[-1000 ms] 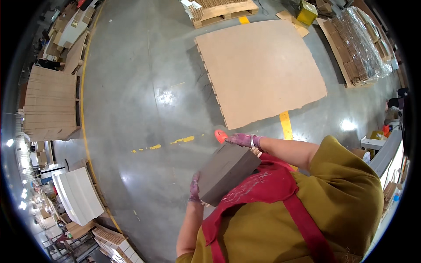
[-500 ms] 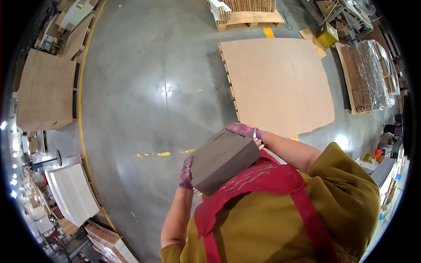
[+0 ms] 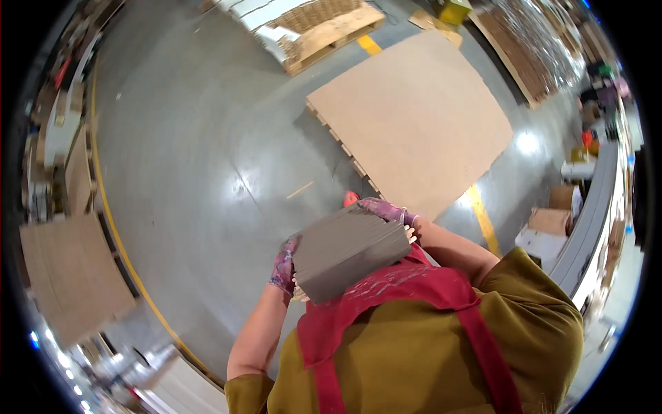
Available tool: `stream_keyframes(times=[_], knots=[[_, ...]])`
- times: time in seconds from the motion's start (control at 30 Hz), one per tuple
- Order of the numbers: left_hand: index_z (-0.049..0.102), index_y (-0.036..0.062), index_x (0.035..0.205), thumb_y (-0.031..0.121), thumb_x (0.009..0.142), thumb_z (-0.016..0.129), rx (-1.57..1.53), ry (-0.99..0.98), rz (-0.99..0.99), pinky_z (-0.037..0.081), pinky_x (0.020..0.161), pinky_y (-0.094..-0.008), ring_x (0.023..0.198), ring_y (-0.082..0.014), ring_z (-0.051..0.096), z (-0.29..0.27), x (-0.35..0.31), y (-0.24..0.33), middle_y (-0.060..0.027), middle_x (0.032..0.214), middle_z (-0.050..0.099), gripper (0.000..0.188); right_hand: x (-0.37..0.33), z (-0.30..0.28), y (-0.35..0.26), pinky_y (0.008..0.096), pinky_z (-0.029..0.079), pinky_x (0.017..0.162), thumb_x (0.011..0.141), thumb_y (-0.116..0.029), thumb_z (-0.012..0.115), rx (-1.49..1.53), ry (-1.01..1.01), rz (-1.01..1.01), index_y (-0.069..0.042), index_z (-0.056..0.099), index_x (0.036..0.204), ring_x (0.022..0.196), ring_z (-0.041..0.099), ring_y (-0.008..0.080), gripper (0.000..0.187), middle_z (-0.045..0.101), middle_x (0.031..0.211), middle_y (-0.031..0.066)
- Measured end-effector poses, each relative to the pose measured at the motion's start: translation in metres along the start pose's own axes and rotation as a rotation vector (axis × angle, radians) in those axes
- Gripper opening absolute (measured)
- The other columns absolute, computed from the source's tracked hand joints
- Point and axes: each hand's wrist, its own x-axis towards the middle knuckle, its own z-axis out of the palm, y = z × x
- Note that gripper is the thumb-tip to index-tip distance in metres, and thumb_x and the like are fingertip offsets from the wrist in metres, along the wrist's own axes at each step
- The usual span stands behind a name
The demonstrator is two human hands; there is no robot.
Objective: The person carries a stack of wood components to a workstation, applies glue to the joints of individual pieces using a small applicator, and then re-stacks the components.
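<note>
Between my two hands, in front of the red apron [image 3: 448, 286], is a thick stack of dark grey-brown sheets [image 3: 348, 245]. My left hand [image 3: 283, 268], in a stained purple glove with bare fingertips, is wrapped around the stack's left end. My right hand [image 3: 386, 211], gloved alike, grips the far right end, its fingers reaching down the side. Both hands are closed on the stack, which tilts slightly. The undersides of the stack and parts of the fingers are hidden.
Ahead to the right lies a pallet covered by a large brown cardboard sheet [image 3: 414, 114]. Behind it stands a pallet of stacked cardboard [image 3: 324, 27]; film-wrapped cardboard [image 3: 534, 45] is farther right. A covered pallet [image 3: 76, 276] stands left of the yellow floor line [image 3: 131, 269]. Boxes [image 3: 550, 221] sit at right.
My view has turned to the right, so the cardboard-covered pallet now looks slanted. The stack stays in both hands and lies a little more level. A small red object now shows beyond it.
</note>
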Motion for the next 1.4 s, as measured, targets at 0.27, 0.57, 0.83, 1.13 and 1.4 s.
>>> stream_keyframes(times=[0.27,0.57,0.83,1.13,1.4], knots=[[0.051,0.0062,0.120,0.038,0.091,0.048,0.161,-0.109,-0.147,0.049,0.082,-0.0326,0.098,-0.0196,0.057,0.035,0.104,0.121,-0.0077,0.111,0.058,0.043,0.054,-0.053,-0.054,0.0293,0.043,0.086,0.090,-0.050,0.047,0.309,0.150,0.024,-0.005,0.048,0.128,0.104,0.052,0.0170,0.059,0.055,0.119,0.0072],[0.049,0.0065,0.124,0.035,0.091,0.050,0.320,-0.239,-0.292,0.047,0.087,-0.0323,0.104,-0.0200,0.055,0.089,0.221,0.214,-0.0093,0.115,0.056,0.043,0.085,-0.120,-0.084,0.0311,0.038,0.096,0.092,-0.048,0.045,0.494,0.311,0.070,-0.004,0.045,0.131,0.114,0.048,0.0175,0.059,0.052,0.125,0.0092],[0.053,0.0036,0.118,0.036,0.093,0.047,0.632,-0.397,-0.368,0.046,0.085,-0.0306,0.099,-0.0172,0.055,0.137,0.321,0.283,-0.0074,0.109,0.058,0.042,0.114,-0.122,-0.082,0.0303,0.035,0.099,0.096,-0.028,0.036,0.587,0.509,0.078,-0.002,0.049,0.124,0.115,0.048,0.0215,0.040,0.050,0.127,0.0093],[0.053,0.0035,0.117,0.037,0.093,0.046,0.915,-0.477,-0.414,0.043,0.087,-0.0294,0.099,-0.0162,0.054,0.160,0.420,0.322,-0.0076,0.110,0.058,0.042,0.173,-0.102,-0.126,0.0301,0.036,0.098,0.094,-0.038,0.046,0.914,0.738,0.102,-0.002,0.050,0.123,0.111,0.048,0.0152,0.047,0.053,0.120,0.0069],[0.052,0.0048,0.117,0.037,0.092,0.047,0.928,-0.496,-0.527,0.044,0.087,-0.0298,0.100,-0.0161,0.054,0.159,0.553,0.298,-0.0067,0.111,0.056,0.041,0.275,-0.121,-0.069,0.0298,0.042,0.091,0.090,-0.046,0.051,1.125,0.819,0.148,0.000,0.050,0.123,0.102,0.053,0.0157,0.057,0.057,0.113,0.0087]])
